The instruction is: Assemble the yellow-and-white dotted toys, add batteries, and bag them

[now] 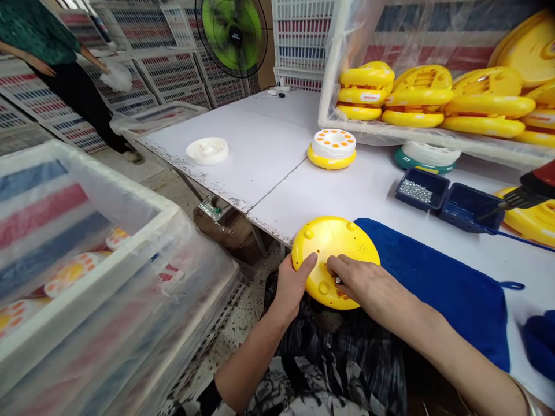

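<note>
My left hand (295, 283) grips the left rim of a round yellow plastic toy housing (323, 234), its thumb lying on the face. The housing is tilted above my lap at the table's edge; screw holes, round bumps and a speaker grille show on it. Over its lower right part, my right hand (368, 283) is closed, fingers bent down. A small dark cylinder with a silvery end, like a battery (337, 280), shows at those fingers. Part of an opening beneath them is hidden by the hand.
A blue cloth (442, 283) lies right of the housing. Beyond are a screw tray (416, 192), a second blue tray (470, 211) and a power screwdriver (529, 188). A crate (327, 75) holds yellow housings; another crate (165, 225) stands left. A person (56, 58) is at the far left.
</note>
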{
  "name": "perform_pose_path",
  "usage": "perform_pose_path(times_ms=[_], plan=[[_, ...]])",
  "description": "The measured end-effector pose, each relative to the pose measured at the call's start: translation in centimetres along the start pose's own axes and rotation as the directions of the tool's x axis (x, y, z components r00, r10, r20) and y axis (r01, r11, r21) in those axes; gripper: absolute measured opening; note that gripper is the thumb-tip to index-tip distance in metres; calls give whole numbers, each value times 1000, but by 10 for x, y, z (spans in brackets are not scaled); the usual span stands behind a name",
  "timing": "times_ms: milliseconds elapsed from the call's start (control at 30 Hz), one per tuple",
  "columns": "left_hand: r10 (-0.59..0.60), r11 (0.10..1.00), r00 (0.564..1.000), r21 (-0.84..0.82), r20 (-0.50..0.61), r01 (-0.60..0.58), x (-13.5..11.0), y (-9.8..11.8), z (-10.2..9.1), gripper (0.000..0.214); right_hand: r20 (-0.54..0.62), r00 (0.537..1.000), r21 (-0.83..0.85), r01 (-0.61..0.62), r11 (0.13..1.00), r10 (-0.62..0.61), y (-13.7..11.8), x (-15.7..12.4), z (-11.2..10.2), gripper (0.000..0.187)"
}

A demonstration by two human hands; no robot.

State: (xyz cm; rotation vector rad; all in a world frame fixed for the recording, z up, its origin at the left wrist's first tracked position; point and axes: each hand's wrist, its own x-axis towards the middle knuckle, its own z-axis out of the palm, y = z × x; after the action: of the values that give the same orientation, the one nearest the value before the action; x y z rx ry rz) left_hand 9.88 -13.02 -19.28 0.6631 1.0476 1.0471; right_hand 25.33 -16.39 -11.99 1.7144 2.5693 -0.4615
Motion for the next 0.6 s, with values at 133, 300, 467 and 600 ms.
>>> perform_pose_path(times_ms=[133,300,467,600], plan=[[-2,1000,1000,-3,2,2,-1,1,0,51,-61,998,270,10,963,7,11,-3,10,15],[4,1000,1000,0,8,-4,-1,3,-1,51,-115,985,300,-89,950,129,10,-7,21,10],[-10,1000,1000,10,19,10,-1,2,-2,49,-187,953,388,-150,909,237,1,-9,33,12],[-17,1000,1000,13,21,17,1,-4,-3,50,-295,912,430,-140,892,285,-5,-10,42,13]])
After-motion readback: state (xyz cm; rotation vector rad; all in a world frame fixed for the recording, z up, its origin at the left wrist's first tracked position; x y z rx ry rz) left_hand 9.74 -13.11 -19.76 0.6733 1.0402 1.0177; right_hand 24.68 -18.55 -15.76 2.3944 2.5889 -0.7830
